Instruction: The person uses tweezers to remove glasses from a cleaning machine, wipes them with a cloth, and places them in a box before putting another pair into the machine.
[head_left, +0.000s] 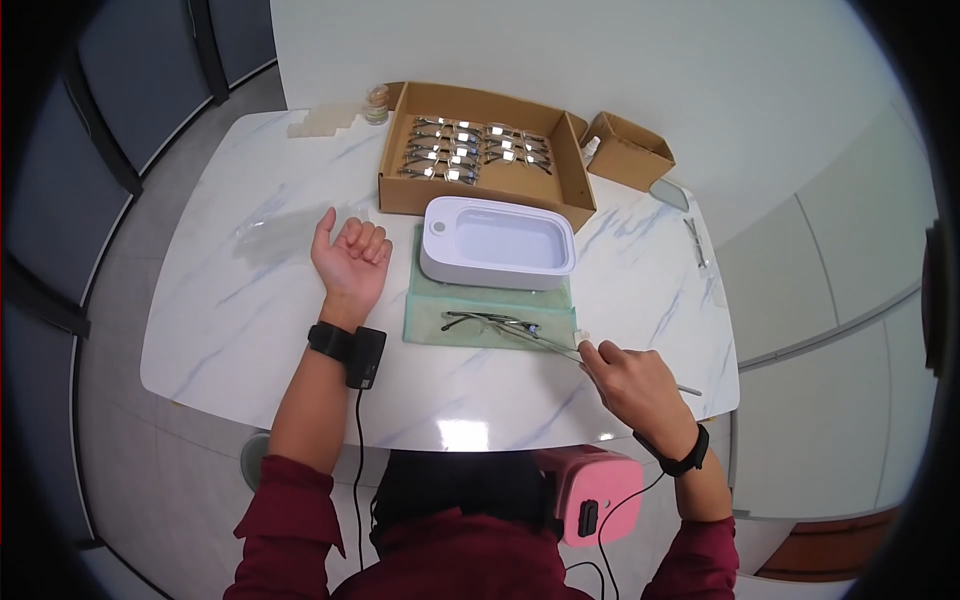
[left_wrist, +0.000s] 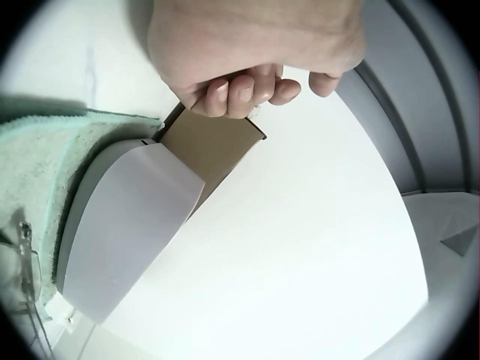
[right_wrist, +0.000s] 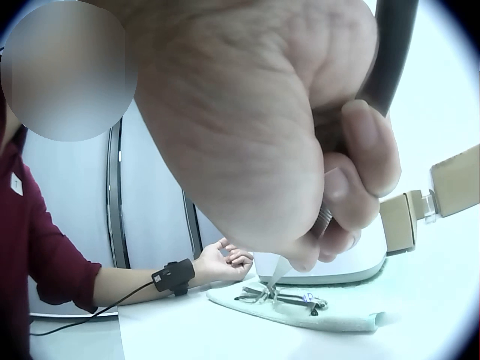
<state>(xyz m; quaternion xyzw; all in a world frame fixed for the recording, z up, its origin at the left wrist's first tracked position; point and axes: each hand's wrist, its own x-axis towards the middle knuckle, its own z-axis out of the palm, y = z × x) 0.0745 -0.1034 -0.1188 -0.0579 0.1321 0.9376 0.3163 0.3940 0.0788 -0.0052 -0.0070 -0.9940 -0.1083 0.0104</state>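
My right hand (head_left: 632, 385) pinches long metal tweezers (head_left: 550, 345), their ridged grip showing between the fingers in the right wrist view. The tips reach down to a pair of glasses (head_left: 465, 317), overlapping its frame. These glasses have dark temples and lie folded on a green cloth (head_left: 425, 325). My left hand (head_left: 352, 255) is held palm up over the left of the table, its fingers loosely curled round nothing. Behind the glasses, a white ultrasonic cleaner (head_left: 490, 272) with an uncovered basin stands on the same cloth.
A cardboard tray (head_left: 400, 200) with several pairs of glasses is at the back. Right of it stand a smaller cardboard box (head_left: 640, 160) and a little white bottle (head_left: 591, 147). A jar (head_left: 377, 105) is back left; clear plastic (head_left: 280, 235) lies left. Cables hang from both wrists.
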